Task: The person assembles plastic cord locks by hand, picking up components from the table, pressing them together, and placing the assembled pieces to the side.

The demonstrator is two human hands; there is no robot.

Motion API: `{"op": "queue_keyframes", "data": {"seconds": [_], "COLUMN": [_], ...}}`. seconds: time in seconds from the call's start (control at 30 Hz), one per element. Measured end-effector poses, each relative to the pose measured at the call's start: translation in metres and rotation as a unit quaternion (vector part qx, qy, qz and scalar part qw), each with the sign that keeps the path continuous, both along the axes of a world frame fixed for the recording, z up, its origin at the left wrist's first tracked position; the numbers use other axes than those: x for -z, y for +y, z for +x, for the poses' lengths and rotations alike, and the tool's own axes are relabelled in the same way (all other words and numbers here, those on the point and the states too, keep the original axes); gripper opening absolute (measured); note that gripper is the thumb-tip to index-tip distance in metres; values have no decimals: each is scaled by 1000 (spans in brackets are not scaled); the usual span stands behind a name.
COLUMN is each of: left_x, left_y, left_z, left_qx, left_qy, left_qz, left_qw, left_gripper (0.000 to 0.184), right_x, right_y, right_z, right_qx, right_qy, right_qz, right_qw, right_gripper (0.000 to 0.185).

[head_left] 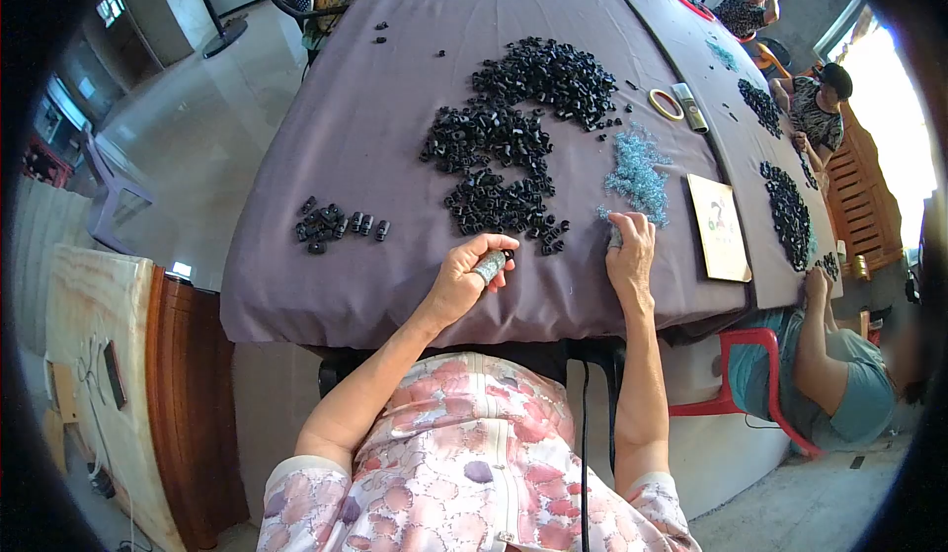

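Observation:
My left hand (pixel 466 280) is closed near the table's front edge, pinching a small black plastic piece (pixel 509 254) between thumb and fingertips. One of its fingers has a grey wrapping. Just ahead of it lies a large heap of similar black pieces (pixel 499 197). My right hand (pixel 632 261) is at the near end of a pile of tiny light-blue, see-through pieces (pixel 637 172). Its fingers are curled together, and grey wrapping shows on one digit; anything between the fingertips is too small to make out. To the left, several black pieces (pixel 331 223) form a separate group.
A roll of tape (pixel 666 105), a small tube-like container (pixel 689 108) and a booklet (pixel 719 228) lie right of the piles on the purple-grey tablecloth (pixel 326 147). Other people sit along the right side by more black piles (pixel 785 214). A red chair (pixel 731 379) stands right.

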State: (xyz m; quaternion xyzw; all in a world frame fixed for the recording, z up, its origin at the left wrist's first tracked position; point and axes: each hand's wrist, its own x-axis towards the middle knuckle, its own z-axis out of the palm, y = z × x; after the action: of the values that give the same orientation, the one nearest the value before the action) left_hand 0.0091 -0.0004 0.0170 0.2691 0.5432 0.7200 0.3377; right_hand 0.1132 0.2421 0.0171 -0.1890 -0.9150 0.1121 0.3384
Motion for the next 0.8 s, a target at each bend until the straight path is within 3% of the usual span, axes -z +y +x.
{"op": "queue_keyframes", "data": {"seconds": [0.5,0.8], "left_x": [-4,-2], "left_y": [0,0], "left_z": [2,2], "left_qx": [2,0], "left_qy": [8,13], "left_qz": [-16,-14], "left_qw": [1000,1000], "left_gripper": [28,27], "right_x": [-8,0], "right_y": [-5,6], "right_z": [2,3], "right_qx": [-34,16], "right_qy": [-77,-18], "right_qz": [20,-39], "right_qw": [996,999], "right_gripper": [39,42]}}
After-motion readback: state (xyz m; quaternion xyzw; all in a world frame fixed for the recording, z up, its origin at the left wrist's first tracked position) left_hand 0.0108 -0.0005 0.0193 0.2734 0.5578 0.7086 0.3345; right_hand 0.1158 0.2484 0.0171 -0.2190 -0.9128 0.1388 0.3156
